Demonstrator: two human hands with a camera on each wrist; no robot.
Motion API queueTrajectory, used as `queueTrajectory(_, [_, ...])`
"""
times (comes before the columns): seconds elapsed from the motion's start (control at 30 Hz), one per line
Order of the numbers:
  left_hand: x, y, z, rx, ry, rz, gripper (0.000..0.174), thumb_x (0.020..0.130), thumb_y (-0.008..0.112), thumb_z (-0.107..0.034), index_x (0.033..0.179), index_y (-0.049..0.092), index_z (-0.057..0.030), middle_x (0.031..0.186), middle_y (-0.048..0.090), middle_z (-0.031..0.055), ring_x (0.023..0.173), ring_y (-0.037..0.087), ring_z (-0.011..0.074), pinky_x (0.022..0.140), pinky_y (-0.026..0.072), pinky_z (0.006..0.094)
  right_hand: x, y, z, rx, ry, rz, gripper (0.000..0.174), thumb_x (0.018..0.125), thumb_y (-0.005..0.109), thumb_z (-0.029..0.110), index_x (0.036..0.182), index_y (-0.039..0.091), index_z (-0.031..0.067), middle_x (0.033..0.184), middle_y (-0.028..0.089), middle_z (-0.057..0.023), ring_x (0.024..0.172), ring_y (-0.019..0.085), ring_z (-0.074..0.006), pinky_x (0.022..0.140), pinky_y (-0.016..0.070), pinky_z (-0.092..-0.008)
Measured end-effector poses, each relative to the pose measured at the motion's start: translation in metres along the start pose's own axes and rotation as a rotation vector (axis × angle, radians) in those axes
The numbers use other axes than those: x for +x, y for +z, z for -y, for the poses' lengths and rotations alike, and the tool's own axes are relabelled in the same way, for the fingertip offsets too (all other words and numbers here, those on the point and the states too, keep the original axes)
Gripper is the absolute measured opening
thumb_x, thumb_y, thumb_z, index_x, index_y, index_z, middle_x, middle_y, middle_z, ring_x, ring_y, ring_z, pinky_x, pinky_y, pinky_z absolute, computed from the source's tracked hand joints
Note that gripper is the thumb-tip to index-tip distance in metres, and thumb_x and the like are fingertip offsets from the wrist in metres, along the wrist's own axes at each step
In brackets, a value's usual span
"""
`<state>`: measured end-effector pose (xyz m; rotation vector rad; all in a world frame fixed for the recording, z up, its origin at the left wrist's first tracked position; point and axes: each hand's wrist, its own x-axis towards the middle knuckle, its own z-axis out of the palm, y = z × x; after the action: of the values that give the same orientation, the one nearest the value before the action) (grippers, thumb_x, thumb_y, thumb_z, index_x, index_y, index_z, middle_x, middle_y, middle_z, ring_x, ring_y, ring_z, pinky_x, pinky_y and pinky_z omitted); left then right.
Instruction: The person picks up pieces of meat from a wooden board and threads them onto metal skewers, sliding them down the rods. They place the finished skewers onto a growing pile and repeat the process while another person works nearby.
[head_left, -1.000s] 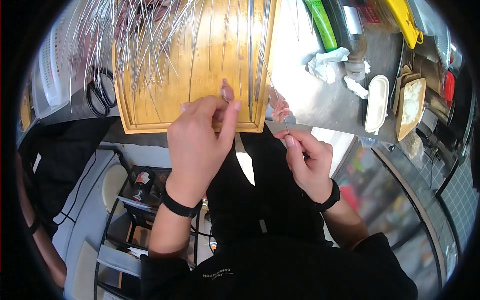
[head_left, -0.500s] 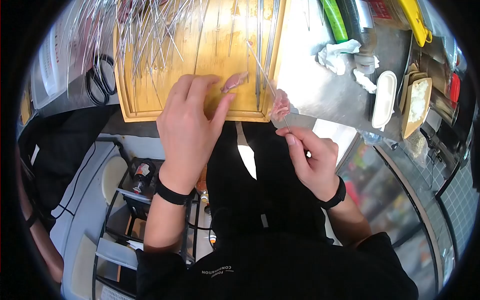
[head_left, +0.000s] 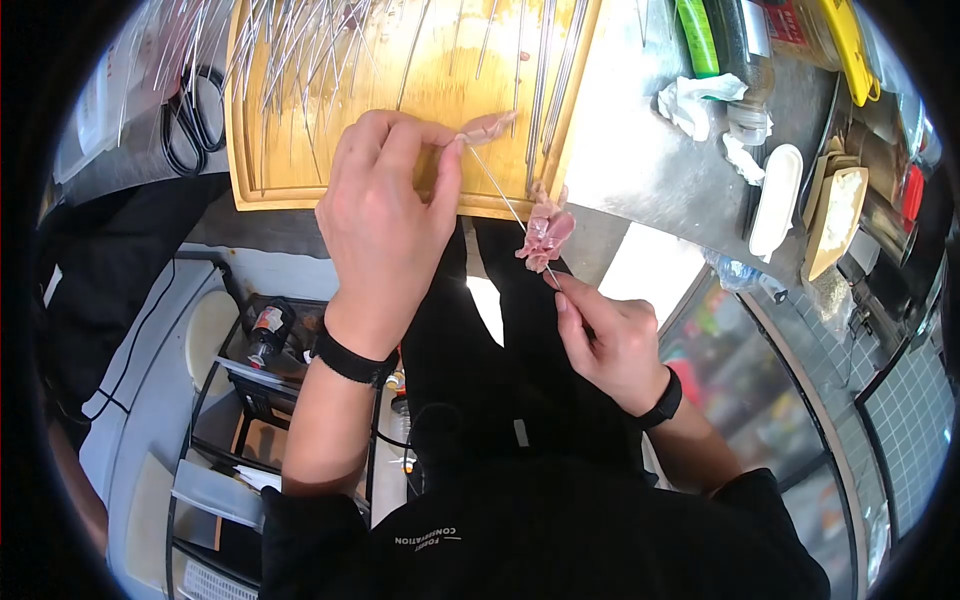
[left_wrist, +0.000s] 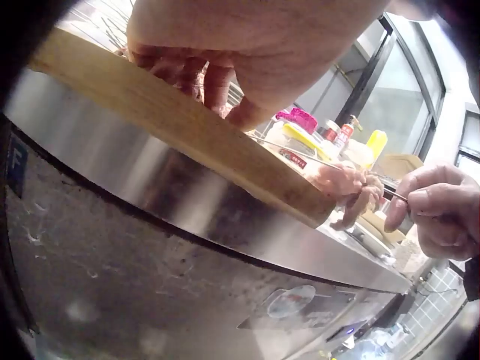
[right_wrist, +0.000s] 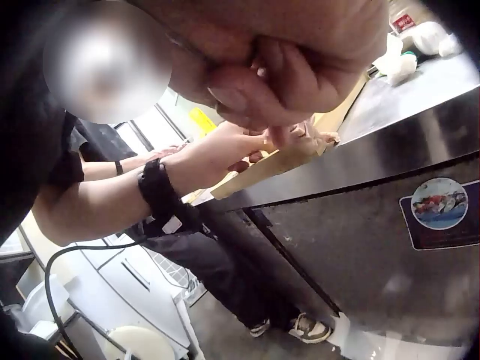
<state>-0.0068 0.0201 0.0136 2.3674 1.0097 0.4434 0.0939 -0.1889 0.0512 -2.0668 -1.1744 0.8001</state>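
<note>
My left hand [head_left: 385,200] pinches a strip of pink raw meat [head_left: 488,127] between thumb and index finger, over the wooden tray [head_left: 290,200]. The tip of a thin metal skewer [head_left: 497,185] meets this strip at the fingertips. Lower on the skewer sits a bunched lump of meat [head_left: 547,236], just off the tray's near right corner. Below that lump my right hand [head_left: 615,335] pinches the skewer's other end. In the left wrist view the lump [left_wrist: 356,191] hangs beside the tray's corner, and the right hand [left_wrist: 442,210] holds the skewer behind it.
Many loose metal skewers [head_left: 300,70] lie on the tray. Black-handled scissors [head_left: 183,135] are left of it. To the right are crumpled tissues [head_left: 700,103], a bottle [head_left: 750,115], a white oblong dish [head_left: 776,200] and a container of white food [head_left: 838,220]. Another person [right_wrist: 97,157] stands nearby.
The left hand has gone from open beside the meat strip to pinching it. The skewer has swung left, bringing its tip to that strip, and its lump has moved down and left.
</note>
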Motion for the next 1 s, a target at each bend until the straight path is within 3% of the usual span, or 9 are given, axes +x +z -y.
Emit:
queueTrajectory(0.33, [0.001, 0.000, 0.000, 0.020, 0.025, 0.007, 0.011, 0.082, 0.077, -0.010, 0.087, 0.067, -0.0088, 0.090, 0.059, 0.0057, 0.086, 0.063, 0.0273, 0.068, 0.0514, 0.0392, 0.006, 0.002, 0.004, -0.020, 0.003, 0.016, 0.016, 0.090, 0.066, -0.001, 0.105, 0.072, -0.0010, 0.060, 0.063, -0.0106, 0.045, 0.061, -0.0208, 0.045, 0.0457, -0.0317])
queueTrajectory(0.4, [0.001, -0.001, 0.000, 0.021, 0.045, 0.016, 0.010, 0.083, 0.076, -0.003, 0.089, 0.068, -0.0032, 0.091, 0.063, 0.0087, 0.083, 0.064, 0.0279, 0.070, 0.0496, 0.0354, 0.007, 0.002, 0.005, -0.028, 0.006, 0.029, 0.015, 0.090, 0.067, -0.001, 0.104, 0.072, -0.0019, 0.063, 0.066, -0.0115, 0.046, 0.062, -0.0212, 0.046, 0.0466, -0.0314])
queueTrajectory(0.63, [0.001, 0.000, 0.002, -0.026, 0.022, 0.020, 0.012, 0.082, 0.076, 0.000, 0.089, 0.067, -0.0028, 0.091, 0.063, 0.0097, 0.084, 0.064, 0.0291, 0.073, 0.0500, 0.0371, 0.009, -0.004, 0.007, -0.036, 0.003, 0.051, 0.015, 0.090, 0.067, -0.001, 0.104, 0.072, -0.0030, 0.065, 0.067, -0.0121, 0.047, 0.063, -0.0217, 0.046, 0.0477, -0.0316])
queueTrajectory(0.7, [0.001, 0.002, 0.005, 0.007, 0.103, 0.000, 0.015, 0.079, 0.078, -0.005, 0.088, 0.066, -0.0082, 0.090, 0.060, 0.0063, 0.087, 0.062, 0.0269, 0.069, 0.0511, 0.0387, 0.009, -0.005, 0.009, -0.049, -0.002, 0.055, 0.015, 0.089, 0.067, -0.001, 0.104, 0.072, -0.0034, 0.065, 0.068, -0.0122, 0.047, 0.064, -0.0217, 0.046, 0.0481, -0.0314])
queueTrajectory(0.8, [0.002, 0.001, 0.002, -0.015, 0.106, 0.009, 0.015, 0.081, 0.075, 0.002, 0.090, 0.066, -0.0037, 0.091, 0.063, 0.0095, 0.086, 0.063, 0.0294, 0.074, 0.0502, 0.0376, 0.010, -0.008, 0.012, -0.065, 0.015, 0.069, 0.016, 0.090, 0.067, -0.002, 0.105, 0.071, -0.0035, 0.066, 0.068, -0.0125, 0.048, 0.064, -0.0217, 0.047, 0.0484, -0.0315])
queueTrajectory(1.0, [0.005, 0.003, 0.003, -0.037, 0.113, -0.016, 0.016, 0.080, 0.075, 0.003, 0.090, 0.065, -0.0045, 0.093, 0.063, 0.0087, 0.089, 0.064, 0.0291, 0.076, 0.0505, 0.0377, 0.019, -0.008, 0.016, -0.101, 0.015, 0.109, 0.015, 0.090, 0.067, -0.002, 0.104, 0.071, -0.0029, 0.072, 0.071, -0.0127, 0.053, 0.067, -0.0226, 0.048, 0.0498, -0.0315])
